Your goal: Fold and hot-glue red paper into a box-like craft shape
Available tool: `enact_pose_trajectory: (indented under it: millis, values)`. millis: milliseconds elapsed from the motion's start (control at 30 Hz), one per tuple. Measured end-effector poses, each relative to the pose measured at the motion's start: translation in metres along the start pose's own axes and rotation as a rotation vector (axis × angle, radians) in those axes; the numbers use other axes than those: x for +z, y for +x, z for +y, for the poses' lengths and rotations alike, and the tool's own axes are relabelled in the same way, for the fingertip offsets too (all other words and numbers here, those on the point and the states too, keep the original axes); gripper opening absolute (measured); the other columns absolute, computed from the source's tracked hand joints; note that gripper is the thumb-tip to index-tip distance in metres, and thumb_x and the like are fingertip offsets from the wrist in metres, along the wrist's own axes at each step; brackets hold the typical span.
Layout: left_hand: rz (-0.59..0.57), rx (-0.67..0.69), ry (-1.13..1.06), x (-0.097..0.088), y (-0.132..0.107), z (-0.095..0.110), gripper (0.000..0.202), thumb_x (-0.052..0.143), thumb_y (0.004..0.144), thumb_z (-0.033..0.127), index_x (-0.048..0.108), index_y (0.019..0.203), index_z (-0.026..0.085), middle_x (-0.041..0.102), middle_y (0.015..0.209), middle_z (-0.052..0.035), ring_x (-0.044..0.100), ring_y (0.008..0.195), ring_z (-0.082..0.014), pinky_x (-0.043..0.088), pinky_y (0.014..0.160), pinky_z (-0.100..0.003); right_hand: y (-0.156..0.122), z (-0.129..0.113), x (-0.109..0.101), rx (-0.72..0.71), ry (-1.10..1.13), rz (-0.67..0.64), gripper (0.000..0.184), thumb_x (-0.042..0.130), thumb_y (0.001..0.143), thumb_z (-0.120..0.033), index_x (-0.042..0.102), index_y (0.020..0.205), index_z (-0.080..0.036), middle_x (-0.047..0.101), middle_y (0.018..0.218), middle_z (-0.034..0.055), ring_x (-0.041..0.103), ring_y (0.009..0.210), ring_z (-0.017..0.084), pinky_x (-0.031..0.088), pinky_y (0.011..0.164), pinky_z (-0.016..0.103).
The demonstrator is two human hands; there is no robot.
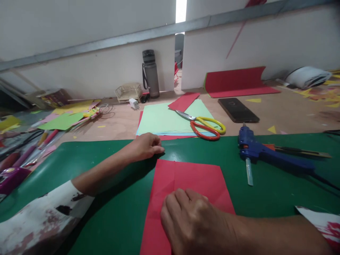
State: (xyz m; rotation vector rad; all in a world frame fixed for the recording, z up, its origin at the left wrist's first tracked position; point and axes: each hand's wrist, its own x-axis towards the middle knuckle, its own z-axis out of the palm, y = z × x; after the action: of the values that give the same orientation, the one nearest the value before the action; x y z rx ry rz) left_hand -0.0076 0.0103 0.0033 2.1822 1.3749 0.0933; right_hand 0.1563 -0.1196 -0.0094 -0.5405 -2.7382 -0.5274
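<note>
A red sheet of paper (186,180) with fold creases lies on the green cutting mat (111,184) in front of me. My right hand (191,219) rests on its near part with the fingers curled and pressed down on the paper. My left hand (146,146) lies on the mat just beyond the sheet's far left corner, fingers curled together; whether it touches the paper I cannot tell.
A stack of light green and coloured sheets (164,120) lies beyond the mat with yellow-and-red scissors (204,125) on it. A blue glue gun (255,150) lies at the right, a black phone (237,109) behind it. A dark water bottle (151,74) stands by the wall. Pens and paper scraps crowd the left.
</note>
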Motion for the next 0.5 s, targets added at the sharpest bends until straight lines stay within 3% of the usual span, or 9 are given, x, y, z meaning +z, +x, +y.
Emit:
enact_pose_trajectory:
  millis: [100, 200, 267, 400, 500]
  values:
    - [-0.004, 0.001, 0.006, -0.001, -0.002, 0.003, 0.037, 0.045, 0.081, 0.049, 0.050, 0.066, 0.016, 0.047, 0.057, 0.0024, 0.041, 0.054, -0.0110, 0.026, 0.049, -0.022, 0.000, 0.000, 0.000, -0.001, -0.013, -0.019, 0.024, 0.034, 0.077, -0.008, 0.051, 0.063, -0.018, 0.048, 0.050, 0.0021, 0.040, 0.039, 0.016, 0.017, 0.035, 0.030]
    - [0.042, -0.031, 0.107, 0.003, -0.007, 0.006, 0.042, 0.067, 0.061, 0.055, 0.052, 0.074, 0.017, 0.052, 0.061, 0.0025, 0.044, 0.057, -0.0126, 0.026, 0.049, -0.022, 0.000, 0.000, 0.001, 0.001, -0.005, -0.016, 0.024, 0.034, 0.078, -0.009, 0.051, 0.063, -0.018, 0.048, 0.050, 0.0022, 0.040, 0.039, 0.016, 0.018, 0.035, 0.029]
    - [0.080, -0.050, 0.157, 0.007, -0.011, 0.007, 0.044, 0.071, 0.058, 0.054, 0.054, 0.078, 0.018, 0.054, 0.064, 0.0027, 0.045, 0.057, -0.0130, 0.026, 0.048, -0.022, -0.001, -0.001, 0.002, 0.010, 0.001, -0.004, 0.023, 0.035, 0.077, -0.008, 0.050, 0.062, -0.017, 0.048, 0.049, 0.0025, 0.040, 0.039, 0.016, 0.018, 0.036, 0.029]
    - [0.131, 0.007, 0.160, 0.015, -0.020, 0.007, 0.034, 0.068, 0.067, 0.048, 0.057, 0.078, 0.018, 0.056, 0.067, 0.0024, 0.047, 0.059, -0.0122, 0.026, 0.049, -0.021, -0.002, -0.003, 0.004, 0.027, 0.020, 0.018, 0.021, 0.037, 0.075, -0.008, 0.051, 0.062, -0.017, 0.049, 0.051, 0.0033, 0.041, 0.040, 0.016, 0.018, 0.037, 0.029]
    - [0.196, 0.217, 0.203, 0.021, -0.026, 0.008, 0.016, 0.061, 0.078, 0.034, 0.062, 0.076, 0.018, 0.057, 0.074, 0.0011, 0.049, 0.065, -0.0115, 0.030, 0.054, -0.021, -0.003, -0.003, 0.005, 0.033, 0.026, 0.007, 0.020, 0.037, 0.075, -0.009, 0.050, 0.063, -0.018, 0.049, 0.051, 0.0033, 0.041, 0.041, 0.017, 0.018, 0.037, 0.030]
